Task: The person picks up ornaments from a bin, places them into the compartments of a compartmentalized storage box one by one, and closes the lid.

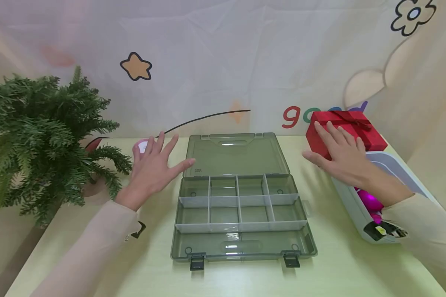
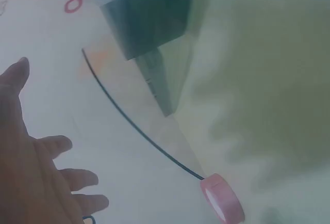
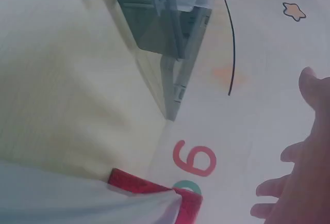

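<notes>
A translucent grey-green compartment box (image 1: 241,227) lies in the middle of the table, its lid (image 1: 238,154) folded back toward the wall. Clear dividers split its inside into several sections, and two dark latches hang at the front. To its left hovers my left hand (image 1: 152,169), fingers spread and holding nothing. Behind those fingers is a pink roll of tape (image 2: 224,198), partly covered in the head view. My right hand (image 1: 341,159) is held up on the other side, fingers spread, in front of a red gift box (image 1: 371,138) with a ribbon. Neither hand holds anything.
A pale grey bin (image 1: 350,214) at the right contains shiny magenta ornaments (image 1: 369,200); my right forearm crosses over it. At the left stands a small artificial fir tree (image 1: 48,144). A printed cloth (image 1: 215,74) hangs behind the table.
</notes>
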{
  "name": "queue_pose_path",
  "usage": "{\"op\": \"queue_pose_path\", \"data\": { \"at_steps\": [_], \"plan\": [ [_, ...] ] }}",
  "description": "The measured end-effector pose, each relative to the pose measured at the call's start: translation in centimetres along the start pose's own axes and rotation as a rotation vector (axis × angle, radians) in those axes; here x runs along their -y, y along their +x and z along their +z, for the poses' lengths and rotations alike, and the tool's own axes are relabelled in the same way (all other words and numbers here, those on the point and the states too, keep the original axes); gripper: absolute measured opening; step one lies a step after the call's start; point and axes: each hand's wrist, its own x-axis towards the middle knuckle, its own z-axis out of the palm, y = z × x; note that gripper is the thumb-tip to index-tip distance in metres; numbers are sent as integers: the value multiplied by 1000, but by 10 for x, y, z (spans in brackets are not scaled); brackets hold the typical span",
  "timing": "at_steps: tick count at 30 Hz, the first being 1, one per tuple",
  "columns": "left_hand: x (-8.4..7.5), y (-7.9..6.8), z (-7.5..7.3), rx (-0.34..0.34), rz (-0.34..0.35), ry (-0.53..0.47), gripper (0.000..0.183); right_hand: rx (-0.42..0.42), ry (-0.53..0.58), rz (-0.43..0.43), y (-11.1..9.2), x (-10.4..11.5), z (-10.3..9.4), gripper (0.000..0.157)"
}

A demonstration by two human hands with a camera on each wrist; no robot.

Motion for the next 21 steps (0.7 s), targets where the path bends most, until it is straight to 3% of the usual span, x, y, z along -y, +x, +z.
{"op": "queue_pose_path", "data": {
  "at_steps": [6,11,15,21],
  "plan": [
    [1,-4,-9,-31,36,-195,94,-50,133,-84,-10,-11,-20,86],
    [5,-6,-10,-39,37,-410,86,-55,235,-91,-20,-26,-38,85],
    [8,-8,-8,-30,27,-554,80,-46,294,-47,-27,-39,-48,85],
    [17,-11,-2,-21,-33,-763,71,-23,288,84,-41,-53,-59,85]
  ]
}}
